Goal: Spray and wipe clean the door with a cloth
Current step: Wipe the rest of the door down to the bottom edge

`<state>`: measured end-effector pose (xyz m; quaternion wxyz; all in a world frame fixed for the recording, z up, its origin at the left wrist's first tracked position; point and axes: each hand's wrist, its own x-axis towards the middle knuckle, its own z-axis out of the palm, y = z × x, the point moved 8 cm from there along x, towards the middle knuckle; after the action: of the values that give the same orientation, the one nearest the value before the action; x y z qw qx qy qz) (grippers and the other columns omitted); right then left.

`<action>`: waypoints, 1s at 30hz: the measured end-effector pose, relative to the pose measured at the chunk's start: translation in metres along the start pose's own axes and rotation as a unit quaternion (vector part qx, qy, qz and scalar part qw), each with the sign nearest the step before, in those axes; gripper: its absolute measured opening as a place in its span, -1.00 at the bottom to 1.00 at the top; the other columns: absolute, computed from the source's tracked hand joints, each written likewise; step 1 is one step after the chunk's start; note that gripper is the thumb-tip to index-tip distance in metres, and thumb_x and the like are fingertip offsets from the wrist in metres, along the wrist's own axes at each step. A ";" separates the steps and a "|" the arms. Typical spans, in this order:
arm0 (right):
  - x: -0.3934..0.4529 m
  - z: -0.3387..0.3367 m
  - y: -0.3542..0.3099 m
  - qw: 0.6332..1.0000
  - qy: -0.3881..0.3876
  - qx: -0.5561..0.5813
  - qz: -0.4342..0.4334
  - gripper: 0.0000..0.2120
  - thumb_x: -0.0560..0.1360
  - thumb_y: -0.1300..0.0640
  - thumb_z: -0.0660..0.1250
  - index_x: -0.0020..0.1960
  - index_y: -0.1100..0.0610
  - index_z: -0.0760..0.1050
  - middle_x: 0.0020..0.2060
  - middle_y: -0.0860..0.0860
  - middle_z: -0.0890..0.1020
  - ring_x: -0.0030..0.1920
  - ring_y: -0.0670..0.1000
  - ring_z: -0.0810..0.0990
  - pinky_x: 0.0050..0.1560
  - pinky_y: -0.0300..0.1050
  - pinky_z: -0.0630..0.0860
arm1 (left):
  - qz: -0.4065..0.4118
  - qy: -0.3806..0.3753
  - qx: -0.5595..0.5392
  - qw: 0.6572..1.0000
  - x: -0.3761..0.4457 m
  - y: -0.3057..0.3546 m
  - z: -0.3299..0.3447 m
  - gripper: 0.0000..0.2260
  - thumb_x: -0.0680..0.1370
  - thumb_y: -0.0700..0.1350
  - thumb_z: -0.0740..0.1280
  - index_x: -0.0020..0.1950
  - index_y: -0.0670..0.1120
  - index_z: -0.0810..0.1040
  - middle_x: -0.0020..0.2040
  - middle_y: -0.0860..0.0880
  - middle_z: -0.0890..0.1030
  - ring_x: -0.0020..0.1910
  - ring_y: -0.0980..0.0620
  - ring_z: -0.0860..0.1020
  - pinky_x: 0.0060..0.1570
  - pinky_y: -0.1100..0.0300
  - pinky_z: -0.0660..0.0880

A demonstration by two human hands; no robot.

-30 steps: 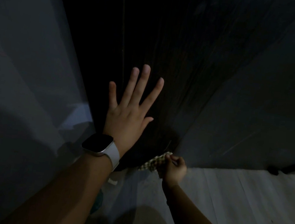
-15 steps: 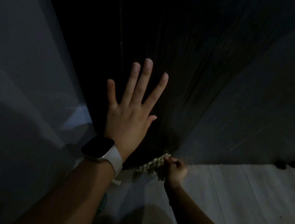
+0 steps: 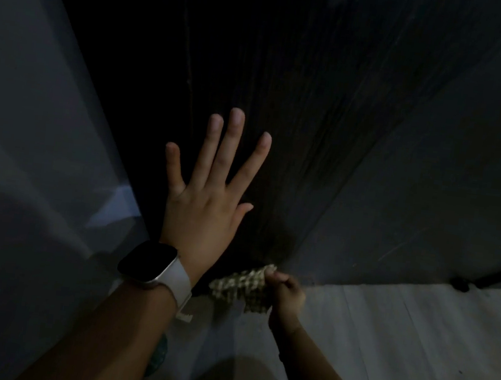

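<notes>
The right hand [image 3: 285, 297] is clenched on a checked cloth [image 3: 242, 287] pressed to the very bottom of the dark door [image 3: 329, 120], just above the pale floor [image 3: 412, 349], likely wiping its lowest edge. The left hand [image 3: 206, 213], watch [image 3: 149, 261] at the wrist, lies flat with fingers spread on the door, seemingly steadying it. No spray bottle or container shows.

Dark matt wooden door [image 3: 315, 103] with streaky vertical grain, checked woven cloth [image 3: 241, 285], pale smooth floor planks [image 3: 414, 333], glossy black-faced watch [image 3: 149, 261]
</notes>
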<state>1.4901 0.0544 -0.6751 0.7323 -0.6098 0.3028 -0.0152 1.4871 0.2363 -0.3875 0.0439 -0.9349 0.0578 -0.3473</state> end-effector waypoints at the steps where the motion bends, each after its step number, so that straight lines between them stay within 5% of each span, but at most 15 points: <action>1: 0.003 -0.001 0.014 0.999 -0.019 -0.004 0.042 -0.93 0.46 0.34 0.42 -0.20 0.27 0.56 -0.35 0.10 0.64 -0.31 0.08 0.60 -0.43 -0.19 0.52 | 0.001 0.001 -0.001 1.000 -0.001 0.000 0.000 0.00 0.44 0.15 0.42 0.56 0.07 -0.30 0.49 -0.06 -0.48 0.49 -0.04 -0.42 0.37 -0.19 -0.48; 5: 0.008 -0.004 0.024 0.999 -0.011 -0.006 0.048 -0.93 0.44 0.33 0.43 -0.20 0.28 0.56 -0.30 0.26 0.61 -0.22 0.24 0.58 -0.40 -0.14 0.53 | 0.003 -0.006 0.004 1.000 0.000 0.002 0.000 0.00 0.44 0.16 0.40 0.55 0.07 -0.32 0.49 -0.06 -0.49 0.49 -0.04 -0.43 0.37 -0.19 -0.48; 8: -0.002 0.003 0.001 1.000 0.003 0.022 -0.008 -0.90 0.45 0.31 0.44 -0.22 0.20 0.58 -0.29 0.22 0.63 -0.25 0.16 0.62 -0.24 -0.02 0.55 | -0.001 -0.005 0.003 1.000 0.000 0.001 0.000 -0.01 0.45 0.16 0.40 0.55 0.08 -0.33 0.51 -0.07 -0.46 0.48 -0.05 -0.43 0.36 -0.17 -0.49; 11: -0.008 0.009 -0.018 0.997 0.009 0.045 -0.057 -0.89 0.44 0.32 0.46 -0.24 0.19 0.60 -0.34 0.10 0.65 -0.30 0.00 0.61 -0.25 -0.12 0.55 | -0.001 -0.008 0.002 1.000 0.001 0.001 0.000 -0.01 0.45 0.16 0.39 0.55 0.08 -0.32 0.48 -0.06 -0.50 0.48 -0.05 -0.43 0.36 -0.17 -0.50; 16: -0.006 0.006 0.017 0.997 0.018 0.042 0.061 -0.89 0.43 0.34 0.44 -0.24 0.22 0.56 -0.27 0.18 0.63 -0.15 0.17 0.60 -0.15 -0.02 0.55 | 0.010 -0.027 -0.027 0.999 0.000 0.001 -0.004 -0.01 0.43 0.05 0.45 0.57 0.06 -0.25 0.55 -0.11 -0.30 0.50 -0.07 -0.38 0.37 -0.12 -0.50; 19: -0.015 0.015 0.013 0.993 0.005 0.084 0.081 -0.96 0.47 0.35 0.39 -0.13 0.32 0.53 -0.24 0.27 0.60 -0.20 0.20 0.60 -0.36 -0.10 0.56 | 0.015 -0.026 -0.079 0.996 -0.007 -0.005 -0.014 -0.04 0.41 -0.07 0.48 0.59 0.00 -0.13 0.57 -0.13 -0.18 0.53 -0.04 -0.33 0.44 -0.04 -0.44; 21: -0.029 0.024 -0.009 0.994 0.006 0.094 0.051 -0.95 0.47 0.34 0.39 -0.16 0.30 0.53 -0.25 0.25 0.60 -0.21 0.17 0.59 -0.40 -0.15 0.53 | -0.003 -0.008 -0.115 0.993 -0.011 -0.011 -0.023 -0.06 0.42 -0.15 0.48 0.58 -0.02 -0.09 0.57 -0.14 -0.15 0.53 -0.02 -0.31 0.49 0.01 -0.35; 27: -0.080 0.059 -0.126 0.978 -0.036 0.141 -0.152 -0.87 0.42 0.32 0.48 -0.26 0.18 0.60 -0.27 0.10 0.68 -0.19 0.01 0.64 -0.10 -0.11 0.61 | -0.103 0.028 -0.096 0.990 -0.020 -0.029 -0.029 -0.11 0.47 -0.12 0.42 0.58 -0.08 -0.14 0.56 -0.14 -0.14 0.53 0.01 -0.32 0.52 -0.02 -0.20; 30: -0.085 0.063 -0.139 0.972 -0.039 0.157 -0.169 -0.86 0.42 0.33 0.47 -0.27 0.17 0.60 -0.28 0.06 0.69 -0.18 -0.04 0.65 -0.07 -0.15 0.62 | -0.122 0.032 -0.075 0.989 -0.024 -0.038 -0.027 -0.09 0.46 -0.08 0.41 0.57 -0.14 -0.17 0.56 -0.14 -0.11 0.52 0.04 -0.35 0.52 0.02 -0.23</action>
<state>1.4985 0.1082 -0.5094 0.8169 -0.5299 0.1602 -0.1620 1.4544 0.2761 -0.3774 -0.0710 -0.9240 -0.0293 -0.3746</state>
